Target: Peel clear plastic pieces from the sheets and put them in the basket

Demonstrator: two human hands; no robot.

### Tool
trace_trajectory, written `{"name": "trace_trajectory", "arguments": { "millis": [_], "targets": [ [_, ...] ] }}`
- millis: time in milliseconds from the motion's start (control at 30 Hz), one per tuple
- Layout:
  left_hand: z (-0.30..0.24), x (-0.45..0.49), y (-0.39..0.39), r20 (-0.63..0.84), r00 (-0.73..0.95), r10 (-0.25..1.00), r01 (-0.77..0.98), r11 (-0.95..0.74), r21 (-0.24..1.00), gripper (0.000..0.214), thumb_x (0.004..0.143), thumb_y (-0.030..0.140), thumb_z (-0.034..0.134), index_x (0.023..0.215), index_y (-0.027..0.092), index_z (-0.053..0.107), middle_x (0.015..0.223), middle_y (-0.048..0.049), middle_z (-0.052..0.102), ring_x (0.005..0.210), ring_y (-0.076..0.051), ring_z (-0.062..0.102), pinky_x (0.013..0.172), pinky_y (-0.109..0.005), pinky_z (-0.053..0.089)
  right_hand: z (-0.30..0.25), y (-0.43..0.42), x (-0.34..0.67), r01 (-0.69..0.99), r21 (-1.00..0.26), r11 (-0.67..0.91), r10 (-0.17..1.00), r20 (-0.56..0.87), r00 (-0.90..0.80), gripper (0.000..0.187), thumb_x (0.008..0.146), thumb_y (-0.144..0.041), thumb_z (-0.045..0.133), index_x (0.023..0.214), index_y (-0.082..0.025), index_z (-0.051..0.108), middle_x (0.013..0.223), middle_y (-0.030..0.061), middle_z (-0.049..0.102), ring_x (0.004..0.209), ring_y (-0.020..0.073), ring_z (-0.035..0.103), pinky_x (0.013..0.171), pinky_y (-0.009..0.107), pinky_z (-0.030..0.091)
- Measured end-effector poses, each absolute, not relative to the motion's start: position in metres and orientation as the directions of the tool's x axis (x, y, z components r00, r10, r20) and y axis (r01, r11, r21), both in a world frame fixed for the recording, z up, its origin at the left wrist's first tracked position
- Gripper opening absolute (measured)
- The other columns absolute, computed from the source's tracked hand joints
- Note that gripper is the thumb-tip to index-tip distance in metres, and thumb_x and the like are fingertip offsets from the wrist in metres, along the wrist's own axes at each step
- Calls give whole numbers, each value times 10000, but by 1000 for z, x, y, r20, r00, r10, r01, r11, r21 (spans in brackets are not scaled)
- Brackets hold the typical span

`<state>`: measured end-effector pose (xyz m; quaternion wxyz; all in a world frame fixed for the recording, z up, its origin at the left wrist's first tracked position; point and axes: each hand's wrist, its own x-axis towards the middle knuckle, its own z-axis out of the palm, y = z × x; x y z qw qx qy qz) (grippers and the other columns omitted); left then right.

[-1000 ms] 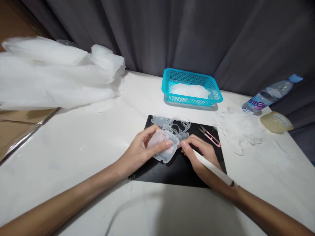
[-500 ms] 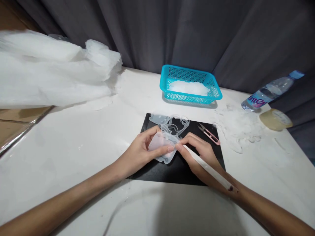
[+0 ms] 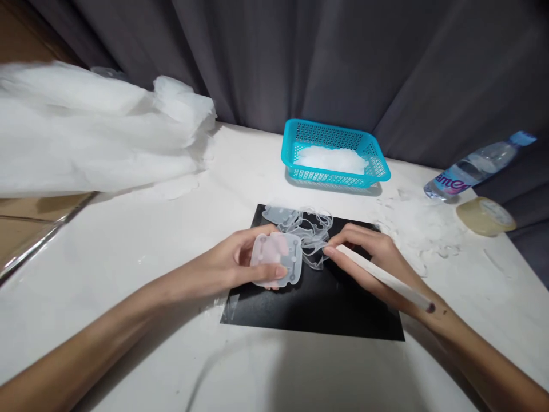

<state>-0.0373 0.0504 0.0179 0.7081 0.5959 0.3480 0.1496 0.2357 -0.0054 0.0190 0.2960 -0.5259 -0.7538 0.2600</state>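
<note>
My left hand (image 3: 242,264) holds a small translucent plastic piece (image 3: 277,258) with rounded corners over a black mat (image 3: 313,303), thumb across its lower edge. My right hand (image 3: 371,260) grips a thin white tool (image 3: 384,277) like a pen, its tip at the edge of a thin plastic trimming (image 3: 317,254) just right of the piece. More clear plastic trimmings and pieces (image 3: 300,220) lie in a loose heap at the mat's far edge.
A turquoise basket (image 3: 380,166) with white pieces in it stands behind the mat. White scraps (image 3: 416,223), a roll of tape (image 3: 484,216) and a lying water bottle (image 3: 476,166) are at the right. A pile of white sheets (image 3: 94,137) fills the left. A dark curtain hangs behind.
My left hand has drawn the plastic piece to the left, away from the trimming. My right hand has shifted right and now hides the pink snips that lay on the mat.
</note>
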Motion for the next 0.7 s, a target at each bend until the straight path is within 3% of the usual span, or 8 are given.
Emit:
{"name": "trace_trajectory", "arguments": {
  "millis": [133, 367, 500, 700],
  "targets": [
    [11, -34, 48, -289, 725, 626, 152, 263, 953, 161, 899, 312, 777, 923, 188, 677, 811, -18, 713, 722, -151, 672, 662, -233, 516, 24, -8, 235, 662, -691, 288, 955, 158, -251, 86, 940, -300, 718, 880, -239, 722, 871, 14, 726, 783, 188, 679, 718, 314, 497],
    [10, -32, 47, -302, 705, 642, 159, 271, 949, 196, 923, 354, 755, 884, 182, 670, 812, -2, 646, 735, -133, 607, 651, -220, 463, 12, -12, 228, 691, -646, 325, 925, 369, -90, 97, 993, -240, 624, 909, -223, 671, 873, 30, 683, 797, 186, 632, 739, 332, 481],
    [6, -31, 45, -307, 698, 647, 163, 275, 948, 247, 933, 399, 740, 871, 177, 651, 787, 9, 603, 696, -117, 557, 614, -214, 428, 0, -17, 216, 608, -703, 368, 930, 263, -259, 60, 982, -209, 643, 1017, -230, 687, 943, 23, 689, 908, 189, 640, 839, 334, 495],
    [-5, -31, 45, -291, 715, 636, 182, 233, 955, 296, 917, 431, 754, 896, 164, 628, 780, 11, 594, 694, -117, 556, 605, -215, 417, -15, -19, 207, 410, -874, 262, 918, 94, -385, 195, 1052, -258, 528, 1200, -244, 653, 1110, 45, 656, 1058, 187, 622, 977, 345, 479]
  ]
}}
